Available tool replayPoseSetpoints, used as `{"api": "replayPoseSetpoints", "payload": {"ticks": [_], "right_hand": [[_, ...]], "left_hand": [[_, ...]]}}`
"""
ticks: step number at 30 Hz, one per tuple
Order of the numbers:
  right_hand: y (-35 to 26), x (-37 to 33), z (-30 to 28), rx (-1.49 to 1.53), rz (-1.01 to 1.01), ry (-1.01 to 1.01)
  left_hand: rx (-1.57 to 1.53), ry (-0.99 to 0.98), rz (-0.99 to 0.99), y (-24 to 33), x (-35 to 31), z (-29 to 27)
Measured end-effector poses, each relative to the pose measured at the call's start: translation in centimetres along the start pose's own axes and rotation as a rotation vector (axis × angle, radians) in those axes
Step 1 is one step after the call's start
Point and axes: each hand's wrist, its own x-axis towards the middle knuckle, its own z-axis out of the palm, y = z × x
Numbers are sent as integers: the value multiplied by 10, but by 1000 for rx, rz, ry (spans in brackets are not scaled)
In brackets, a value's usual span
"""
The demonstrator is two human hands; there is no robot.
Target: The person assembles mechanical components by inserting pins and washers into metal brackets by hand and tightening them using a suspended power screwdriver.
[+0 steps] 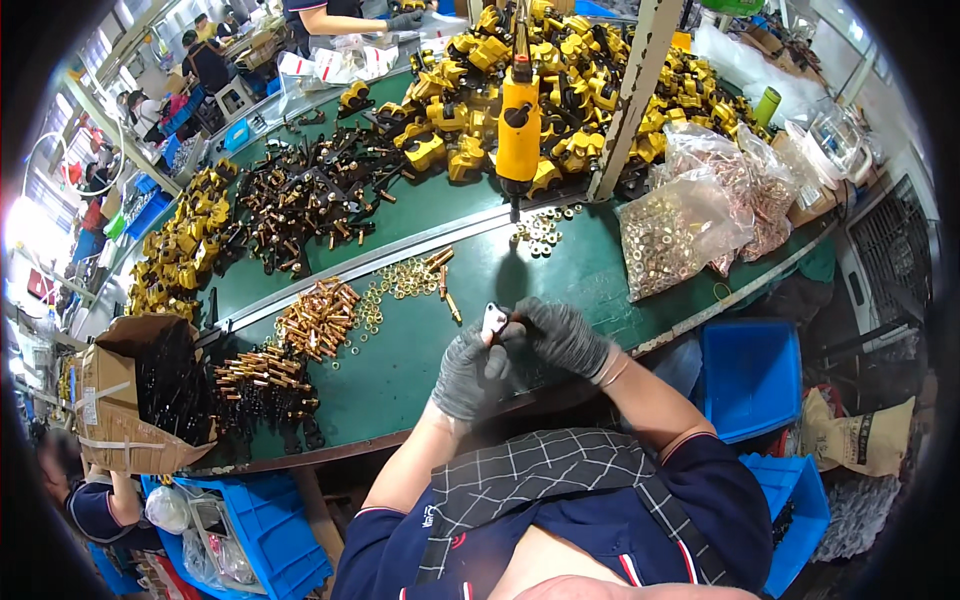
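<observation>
Both my hands wear grey gloves and meet above the near edge of the green worktable (400,375). Between the closed fingers of my left hand (468,375) and my right hand (562,338) is a small part (494,318) with a pale, shiny face and a dark end. Its exact kind cannot be made out. Above the table, just beyond my hands, hangs a yellow power screwdriver (518,130), its bit pointing down. Loose nuts (541,232) lie beside its tip. Left of my hands are copper-coloured bolts (318,318) and scattered brass rings (408,278).
Yellow clamp-like parts (465,155) heap up across the far side, beside black parts with bolts (310,195). A metal rail (385,253) crosses the table. Bagged nuts (680,235) lie right. A cardboard box (105,400) stands left; blue bins (750,375) flank me.
</observation>
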Motion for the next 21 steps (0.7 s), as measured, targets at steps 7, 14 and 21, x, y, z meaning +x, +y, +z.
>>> {"api": "replayPoseSetpoints", "payload": {"ticks": [7, 14, 21], "right_hand": [[70, 46, -18, -523, 303, -84], [74, 45, -7, 12, 218, -35], [35, 50, 4, 799, 537, -295]], "left_hand": [[304, 259, -57, 2, 41, -32], [435, 338, -97, 3, 47, -32], [433, 302, -45, -2, 46, -38]]}}
